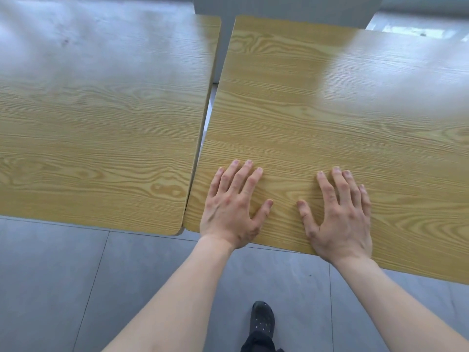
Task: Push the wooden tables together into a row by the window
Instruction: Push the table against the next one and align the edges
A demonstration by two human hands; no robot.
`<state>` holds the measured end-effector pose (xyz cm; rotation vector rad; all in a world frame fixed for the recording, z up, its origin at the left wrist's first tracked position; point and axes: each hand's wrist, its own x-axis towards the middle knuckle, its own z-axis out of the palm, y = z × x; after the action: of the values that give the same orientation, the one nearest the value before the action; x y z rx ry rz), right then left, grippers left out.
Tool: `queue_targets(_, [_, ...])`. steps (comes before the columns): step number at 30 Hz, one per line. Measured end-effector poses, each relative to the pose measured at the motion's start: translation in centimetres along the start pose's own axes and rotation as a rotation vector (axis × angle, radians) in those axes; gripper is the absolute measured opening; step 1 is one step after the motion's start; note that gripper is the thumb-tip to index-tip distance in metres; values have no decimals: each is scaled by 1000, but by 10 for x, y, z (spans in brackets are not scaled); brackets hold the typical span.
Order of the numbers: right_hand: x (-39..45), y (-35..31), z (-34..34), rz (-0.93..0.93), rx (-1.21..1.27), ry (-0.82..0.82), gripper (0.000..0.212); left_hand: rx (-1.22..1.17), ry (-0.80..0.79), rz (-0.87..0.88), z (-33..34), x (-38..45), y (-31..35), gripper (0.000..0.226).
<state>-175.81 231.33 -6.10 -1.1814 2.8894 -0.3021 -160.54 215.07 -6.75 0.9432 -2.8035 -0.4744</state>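
Two wooden tables with yellow grain tops stand side by side. The left table [101,128] fills the left half of the view. The right table [342,110] is slightly skewed: its near corner touches the left table, and a narrow wedge-shaped gap widens toward the far end. My left hand [233,207] lies flat, fingers spread, on the right table near its front left corner. My right hand [340,214] lies flat beside it on the same top, close to the front edge. Neither hand grips anything.
Grey tiled floor [63,288] runs along the tables' near side, with my dark shoe [262,321] on it. A white wall or pillar [291,8] stands behind the tables' far ends, with bright window light at the upper right.
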Motion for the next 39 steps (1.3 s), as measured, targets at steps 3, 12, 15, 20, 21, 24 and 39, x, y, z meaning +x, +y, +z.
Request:
queue_targets(3, [3, -1, 0, 1, -8, -1, 73, -5, 2, 2, 0, 5, -1, 66])
queue_targets(12, [3, -2, -2, -6, -24, -55, 74, 3, -57, -9, -4, 4, -1, 68])
queue_targets(15, [1, 0, -10, -16, -20, -98, 74, 32, -101, 1, -17, 6, 3, 68])
queue_targets(20, [32, 9, -44, -6, 75, -152, 67, 41, -68, -43, -54, 42, 6, 67])
queue_targets(21, [41, 11, -51, -8, 74, -146, 65, 36, -63, -39, -62, 52, 7, 68])
queue_targets(24, [76, 17, -65, 26, 69, -160, 62, 23, -47, -15, -81, 90, 7, 68])
queue_targets(39, [315, 0, -66, 130, 7, -154, 64, -2, -55, 96, -95, 347, -29, 66])
